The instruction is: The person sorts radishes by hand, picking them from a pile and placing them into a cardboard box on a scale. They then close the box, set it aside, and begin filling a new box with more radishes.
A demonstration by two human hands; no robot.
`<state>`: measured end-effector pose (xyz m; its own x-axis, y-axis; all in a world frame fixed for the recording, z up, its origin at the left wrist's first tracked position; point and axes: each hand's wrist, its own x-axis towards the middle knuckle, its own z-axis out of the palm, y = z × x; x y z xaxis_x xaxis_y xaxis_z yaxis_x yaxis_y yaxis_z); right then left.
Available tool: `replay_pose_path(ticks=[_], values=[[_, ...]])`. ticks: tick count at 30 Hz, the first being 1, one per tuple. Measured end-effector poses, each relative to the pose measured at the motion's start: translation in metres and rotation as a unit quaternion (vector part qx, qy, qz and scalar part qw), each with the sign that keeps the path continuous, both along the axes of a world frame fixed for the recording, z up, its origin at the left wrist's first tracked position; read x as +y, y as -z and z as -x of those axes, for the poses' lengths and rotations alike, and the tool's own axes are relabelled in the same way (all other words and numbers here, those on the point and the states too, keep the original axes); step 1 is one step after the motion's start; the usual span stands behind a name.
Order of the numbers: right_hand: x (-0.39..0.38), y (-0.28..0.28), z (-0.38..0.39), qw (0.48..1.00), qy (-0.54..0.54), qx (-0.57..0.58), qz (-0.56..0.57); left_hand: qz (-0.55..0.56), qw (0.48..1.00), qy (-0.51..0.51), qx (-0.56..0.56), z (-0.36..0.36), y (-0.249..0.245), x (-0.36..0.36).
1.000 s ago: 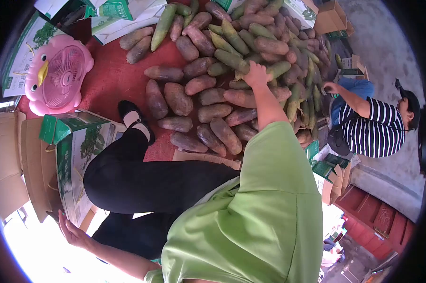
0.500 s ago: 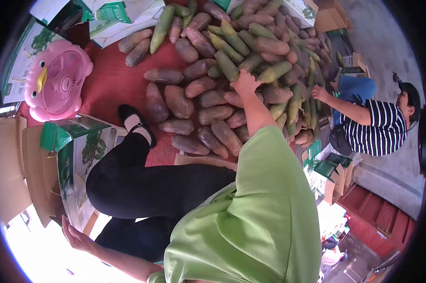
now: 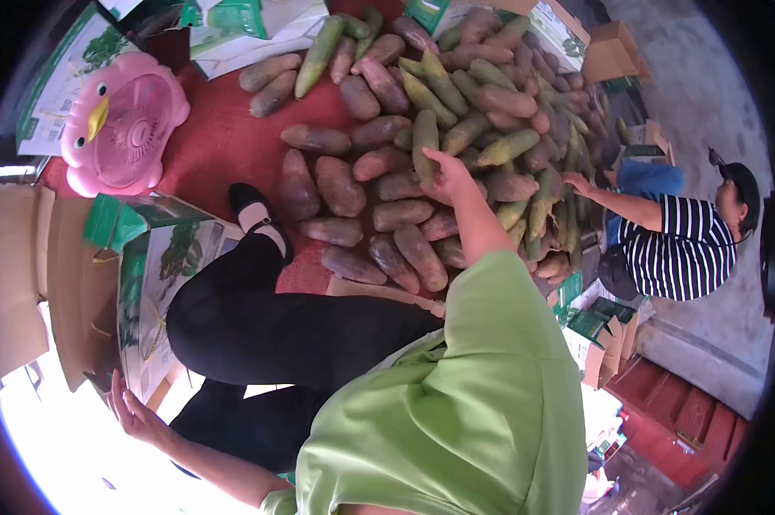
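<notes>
My right hand (image 3: 444,178) is closed round the lower end of a long green radish (image 3: 424,137), above a large heap of green and purplish-brown radishes (image 3: 340,184). Part of the grip is hidden behind the hand. At the lower left, my left hand (image 3: 137,419) holds nothing, its fingers apart, beside a white and green carton (image 3: 160,283).
A pink animal-faced fan (image 3: 128,129) stands on the red floor covering (image 3: 220,129). Open brown cardboard (image 3: 83,283) is at the left. A co-worker in a striped shirt (image 3: 679,240) reaches to the heap's right side. More cartons (image 3: 615,53) lie around.
The green radish has turned more upright in the view, and my right hand has moved down toward its lower end. The view has shifted slightly. My left hand remains apart from any object.
</notes>
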<state>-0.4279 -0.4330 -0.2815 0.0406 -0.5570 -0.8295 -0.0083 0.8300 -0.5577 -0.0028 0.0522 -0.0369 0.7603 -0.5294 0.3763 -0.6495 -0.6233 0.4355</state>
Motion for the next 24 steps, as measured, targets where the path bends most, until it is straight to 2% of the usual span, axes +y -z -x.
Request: replay_pose_path(ticks=[1,3,4,6,7,10,11,14,16,17,19,20,22,24], values=[[0.004,-0.002,-0.005,1.0,-0.009,-0.006,0.001,-0.011,1.0,0.011,-0.001,0.002,-0.002,-0.002],[0.02,-0.008,-0.01,0.985,-0.055,-0.156,0.043,-0.022,0.999,0.028,-0.002,-0.002,-0.002,0.002],[0.024,-0.023,-0.02,0.99,-0.093,-0.092,0.042,-0.018,0.999,0.037,-0.004,-0.002,-0.003,0.001],[0.029,-0.029,-0.035,0.973,-0.155,-0.14,0.097,-0.021,0.999,0.033,-0.006,0.001,-0.008,-0.002],[0.032,-0.045,-0.048,0.966,-0.197,-0.098,0.134,-0.026,0.999,0.02,-0.003,0.004,-0.011,-0.003],[0.049,-0.116,-0.104,0.943,-0.25,-0.119,0.183,0.001,0.999,-0.025,0.031,0.018,-0.025,-0.016],[0.043,-0.123,-0.116,0.923,-0.291,-0.163,0.194,0.008,0.998,-0.035,0.047,0.022,-0.029,-0.021],[0.052,-0.177,-0.166,0.887,-0.345,-0.195,0.237,0.025,0.998,-0.018,0.049,0.023,-0.03,-0.018],[0.06,-0.21,-0.201,0.814,-0.431,-0.203,0.333,0.031,0.999,-0.003,0.032,0.022,-0.031,-0.02],[0.063,-0.226,-0.216,0.812,-0.436,-0.205,0.329,0.035,0.999,-0.002,0.039,0.021,-0.031,-0.022],[0.075,-0.257,-0.248,0.761,-0.507,-0.21,0.345,0.032,0.999,-0.006,0.032,0.02,-0.032,-0.02],[0.079,-0.268,-0.263,0.76,-0.51,-0.21,0.345,0.03,0.999,-0.003,0.026,0.02,-0.032,-0.019],[0.087,-0.282,-0.291,0.686,-0.592,-0.217,0.363,0.035,0.999,-0.005,0.028,0.019,-0.032,-0.019],[0.101,-0.289,-0.312,0.67,-0.595,-0.238,0.374,0.036,0.999,-0.004,0.029,0.019,-0.032,-0.019]])
